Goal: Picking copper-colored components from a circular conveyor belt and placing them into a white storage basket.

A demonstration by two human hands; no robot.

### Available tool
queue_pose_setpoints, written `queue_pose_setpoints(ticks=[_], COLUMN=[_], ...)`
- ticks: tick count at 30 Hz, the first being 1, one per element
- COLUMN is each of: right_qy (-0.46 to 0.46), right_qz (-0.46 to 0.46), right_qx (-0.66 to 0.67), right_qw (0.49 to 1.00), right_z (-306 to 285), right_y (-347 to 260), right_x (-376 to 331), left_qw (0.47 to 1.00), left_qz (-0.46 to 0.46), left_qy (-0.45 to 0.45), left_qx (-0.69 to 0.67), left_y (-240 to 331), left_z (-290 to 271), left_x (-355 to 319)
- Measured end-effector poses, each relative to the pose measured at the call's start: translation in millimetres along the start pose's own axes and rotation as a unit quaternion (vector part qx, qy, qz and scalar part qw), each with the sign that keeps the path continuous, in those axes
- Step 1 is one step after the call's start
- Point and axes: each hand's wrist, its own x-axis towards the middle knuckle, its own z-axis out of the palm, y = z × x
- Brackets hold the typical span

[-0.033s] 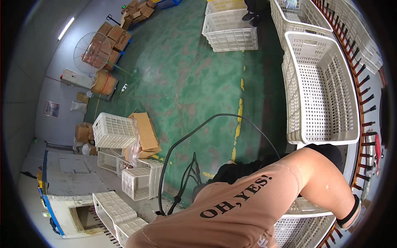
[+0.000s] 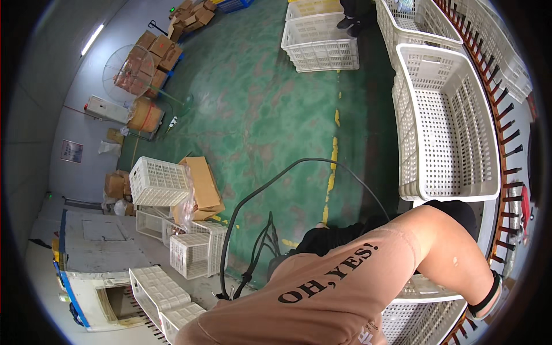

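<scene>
My right arm (image 2: 454,253), in a salmon T-shirt sleeve, reaches down to the lower right over a white perforated plastic crate (image 2: 425,313). A black band circles the wrist (image 2: 486,299). Only a sliver of my right hand (image 2: 501,290) shows at the dark rim, so I cannot tell its grip. My left hand is out of view. A large empty white crate (image 2: 448,115) lies just beyond the arm on a roller conveyor (image 2: 512,138) with orange-tipped rollers.
A black cable (image 2: 259,195) arcs over the green floor (image 2: 259,103). White crates (image 2: 158,181) and flattened cardboard (image 2: 201,184) stand at the left, more crates (image 2: 319,43) at the top. Another person's feet (image 2: 351,22) stand at the top. A fan (image 2: 129,69) and cartons sit far left.
</scene>
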Motion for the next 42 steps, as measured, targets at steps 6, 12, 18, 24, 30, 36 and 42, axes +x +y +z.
queue_pose_setpoints(ticks=[6,12,18,24,30,36,42], right_qy=[0.012,0.033,0.042,0.083,0.089,0.181,0.286], right_qz=[-0.03,-0.034,-0.096,-0.044,-0.091,0.051,0.367], right_qx=[-0.006,-0.003,-0.025,-0.006,-0.027,-0.046,-0.086], right_qw=[0.999,0.999,0.994,0.996,0.992,0.981,0.881], right_z=[4.9,11.7,10.5,30.2,35.4,45.4,142.4], right_y=[7.8,15.6,19.7,39.1,43.1,46.6,-53.7], right_x=[22.2,33.6,73.0,57.6,81.3,5.3,-160.5], left_qw=[0.999,0.999,0.998,1.0,0.999,0.994,0.988], left_qz=[0.008,0.008,-0.042,0.013,-0.029,0.102,-0.031], left_qy=[0.026,0.02,0.01,0.009,0.007,-0.022,-0.14], left_qx=[0.038,0.023,0.046,0.004,0.017,0.037,-0.062], left_y=[-13.4,-16.8,-51.7,-18.1,-29.2,10.6,8.3], left_z=[23.7,35.5,70.9,28.5,44.6,-2.7,-17.6], left_x=[14.4,28.9,51.5,31.9,41.9,60.2,33.6])
